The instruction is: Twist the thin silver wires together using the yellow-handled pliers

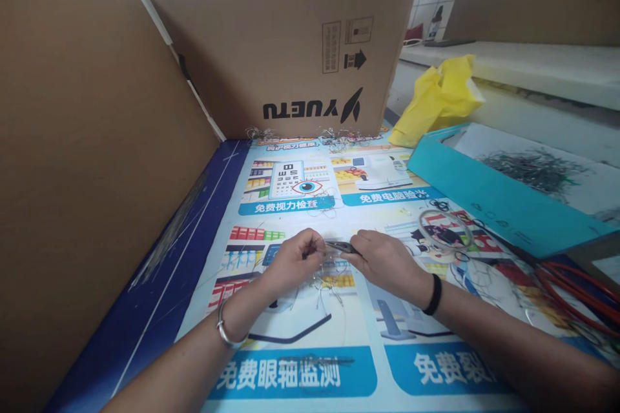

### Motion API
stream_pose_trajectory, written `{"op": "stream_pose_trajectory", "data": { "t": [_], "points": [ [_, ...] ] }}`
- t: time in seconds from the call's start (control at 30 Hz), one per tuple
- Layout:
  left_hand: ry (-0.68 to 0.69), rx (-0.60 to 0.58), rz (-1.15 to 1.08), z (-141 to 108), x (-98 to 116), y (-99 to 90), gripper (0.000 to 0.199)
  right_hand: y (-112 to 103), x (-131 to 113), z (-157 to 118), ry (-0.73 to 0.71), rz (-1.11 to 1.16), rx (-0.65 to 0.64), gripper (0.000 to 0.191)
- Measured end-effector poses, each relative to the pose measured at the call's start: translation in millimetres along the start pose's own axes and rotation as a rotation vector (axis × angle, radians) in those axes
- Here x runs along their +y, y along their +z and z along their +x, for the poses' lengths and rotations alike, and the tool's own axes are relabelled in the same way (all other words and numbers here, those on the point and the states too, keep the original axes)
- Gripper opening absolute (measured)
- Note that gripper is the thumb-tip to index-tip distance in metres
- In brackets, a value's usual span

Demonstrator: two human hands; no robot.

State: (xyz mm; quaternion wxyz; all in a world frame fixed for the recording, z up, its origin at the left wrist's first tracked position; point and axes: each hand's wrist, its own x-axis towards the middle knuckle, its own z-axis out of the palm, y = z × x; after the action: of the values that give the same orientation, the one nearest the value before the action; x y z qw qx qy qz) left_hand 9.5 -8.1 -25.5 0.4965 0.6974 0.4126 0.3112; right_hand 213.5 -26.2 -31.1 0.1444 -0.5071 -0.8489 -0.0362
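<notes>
My left hand [296, 257] is closed in a pinch on a thin wire, mostly hidden by the fingers. A pair of pliers [341, 246] is in my right hand [382, 261], its fingers wrapped round the handles. The narrow jaws point left and meet the fingertips of my left hand; whether they grip the wire I cannot tell. Just below both hands is a loose tangle of thin wires [320, 285]. Nearer me, a bundle of straight dark wires [317, 361] lies on the printed sheet [361, 329].
Cardboard panels [271, 32] stand at the back and left. At right, a blue box [489, 197] holds a heap of wire bits [533, 171], with a yellow bag [438, 100] behind it. A clear ring [444, 230] and red cable [576, 297] lie to the right.
</notes>
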Motion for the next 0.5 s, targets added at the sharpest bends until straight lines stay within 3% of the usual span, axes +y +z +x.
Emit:
{"op": "stream_pose_trajectory", "data": {
  "t": [0.33, 0.5],
  "points": [
    [-0.010, 0.031, -0.047, 0.0, -2.5, 0.8, 0.008, -3.1, 1.5, -1.4, 0.023, -0.053, 0.054, 0.031],
    [-0.046, 0.045, -0.072, 1.6, -3.9, 1.3, 0.006, -8.0, 2.8, -5.3, 0.028, -0.017, 0.163, 0.034]
  ]
}}
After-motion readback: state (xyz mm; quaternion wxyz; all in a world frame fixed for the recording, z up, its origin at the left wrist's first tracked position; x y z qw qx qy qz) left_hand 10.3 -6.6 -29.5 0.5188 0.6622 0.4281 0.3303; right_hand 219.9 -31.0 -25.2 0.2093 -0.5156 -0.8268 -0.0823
